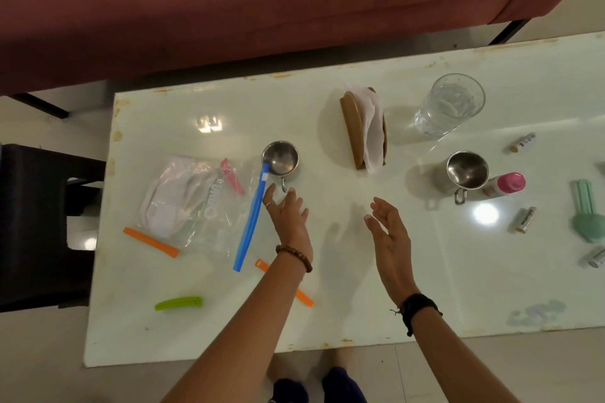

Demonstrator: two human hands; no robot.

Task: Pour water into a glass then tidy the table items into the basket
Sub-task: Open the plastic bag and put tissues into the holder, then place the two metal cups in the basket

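A clear glass with water in it stands at the back right of the white table. Two steel cups stand on the table, one left of centre, one to the right. My left hand hovers open just below the left cup's handle, beside a long blue sealing clip. My right hand is open above the table's middle, holding nothing. No basket is in view.
A napkin holder stands at centre back. A plastic bag, orange clips, a green clip lie left. A pink-capped bottle, small tubes and a mint-green tool lie right. A maroon sofa runs behind.
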